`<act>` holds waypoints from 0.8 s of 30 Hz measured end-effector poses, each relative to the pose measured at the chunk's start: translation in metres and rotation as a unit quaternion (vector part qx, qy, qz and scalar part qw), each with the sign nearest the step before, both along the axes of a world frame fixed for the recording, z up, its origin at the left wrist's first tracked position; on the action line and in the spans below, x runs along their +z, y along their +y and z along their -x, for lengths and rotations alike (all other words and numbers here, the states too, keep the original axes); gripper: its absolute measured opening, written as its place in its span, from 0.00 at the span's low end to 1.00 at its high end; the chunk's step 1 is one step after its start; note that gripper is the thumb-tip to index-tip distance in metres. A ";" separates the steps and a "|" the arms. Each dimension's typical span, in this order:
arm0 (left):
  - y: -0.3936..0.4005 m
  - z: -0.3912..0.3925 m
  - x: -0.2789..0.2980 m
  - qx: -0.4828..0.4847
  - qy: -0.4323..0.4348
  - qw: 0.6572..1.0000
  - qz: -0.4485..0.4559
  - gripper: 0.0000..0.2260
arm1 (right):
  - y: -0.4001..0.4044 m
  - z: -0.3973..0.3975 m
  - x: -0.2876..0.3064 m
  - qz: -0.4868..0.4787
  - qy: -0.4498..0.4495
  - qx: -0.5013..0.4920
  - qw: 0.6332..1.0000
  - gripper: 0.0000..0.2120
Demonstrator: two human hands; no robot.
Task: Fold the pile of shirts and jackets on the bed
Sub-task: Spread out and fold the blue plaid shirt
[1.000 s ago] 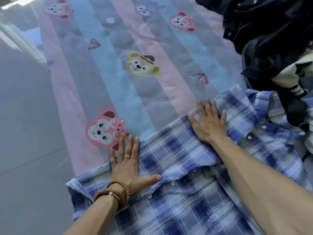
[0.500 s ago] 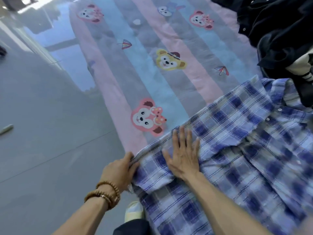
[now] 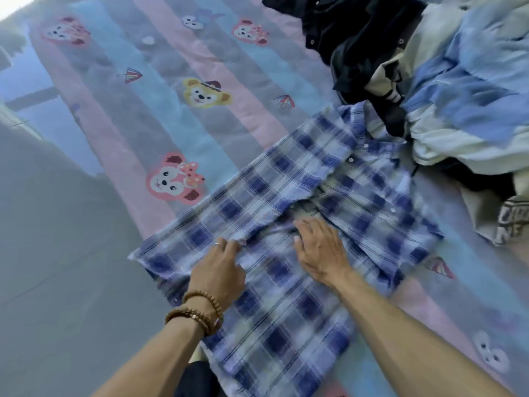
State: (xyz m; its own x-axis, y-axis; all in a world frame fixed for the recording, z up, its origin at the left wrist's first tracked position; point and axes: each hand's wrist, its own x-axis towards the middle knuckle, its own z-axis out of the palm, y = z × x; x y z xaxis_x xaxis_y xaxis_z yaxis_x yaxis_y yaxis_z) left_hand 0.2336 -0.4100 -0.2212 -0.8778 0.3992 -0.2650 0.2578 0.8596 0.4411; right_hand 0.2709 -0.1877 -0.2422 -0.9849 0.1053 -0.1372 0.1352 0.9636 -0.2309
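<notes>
A blue and white plaid shirt [image 3: 352, 179] lies spread on the striped cartoon bedspread [image 3: 160, 116], collar toward the far right, its sleeve stretched to the left. My left hand [image 3: 219, 267], with a ring and bead bracelets, grips a fold of the shirt near the sleeve with curled fingers. My right hand [image 3: 322, 249] presses flat on the shirt's middle, fingers straight. The pile of shirts and jackets [image 3: 429, 67] sits at the far right: a black jacket, a cream jacket and light blue cloth.
The grey floor [image 3: 43, 253] runs along the left of the bed, whose edge crosses from upper left to lower middle. A grey garment with lettering [image 3: 512, 222] lies at the right edge. Bare bedspread shows beyond the shirt.
The shirt's side has been drawn in toward the middle. My right hand slid from the sleeve area onto the shirt's centre. My left hand still grips cloth. The camera swung right.
</notes>
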 end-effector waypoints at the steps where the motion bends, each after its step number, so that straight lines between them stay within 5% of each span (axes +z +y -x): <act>1: 0.033 -0.022 0.000 -0.041 -0.027 0.999 -0.023 0.13 | 0.033 -0.021 0.002 -0.029 -0.009 -0.015 0.999 0.17; 4: 0.099 -0.077 -0.015 -0.139 -0.117 0.983 -0.027 0.10 | 0.111 -0.075 0.006 -0.112 -0.050 -0.053 0.991 0.13; 7: 0.134 -0.113 -0.035 -0.159 -0.153 0.975 0.009 0.07 | 0.159 -0.113 0.010 -0.124 -0.122 -0.046 0.984 0.24; 11: 0.149 -0.138 -0.044 -0.175 -0.139 0.971 0.080 0.27 | 0.188 -0.133 0.000 -0.133 -0.229 0.000 0.964 0.35; 14: 0.156 -0.146 -0.044 -0.194 -0.094 0.968 0.132 0.25 | 0.194 -0.131 -0.013 -0.149 -0.180 -0.010 0.972 0.33; 17: 0.157 -0.142 -0.038 -0.189 -0.079 0.970 0.133 0.13 | 0.196 -0.123 -0.020 -0.175 -0.093 0.004 0.980 0.15; 20: 0.147 -0.134 -0.028 -0.209 -0.111 0.960 0.151 0.11 | 0.194 -0.109 -0.009 -0.171 -0.048 0.003 0.984 0.09; 24: 0.108 -0.114 -0.017 -0.115 -0.164 0.972 0.120 0.06 | 0.191 -0.078 0.018 -0.145 0.008 0.006 0.989 0.05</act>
State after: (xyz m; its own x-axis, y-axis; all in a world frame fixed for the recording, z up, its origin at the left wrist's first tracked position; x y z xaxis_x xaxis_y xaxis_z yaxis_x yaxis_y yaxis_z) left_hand 0.3478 -0.3016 -0.2379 -0.6253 0.4669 -0.6253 0.3338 0.8843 0.3264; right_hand 0.3484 0.0031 -0.2247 -0.9881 0.1272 -0.0870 0.1228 0.9910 0.0543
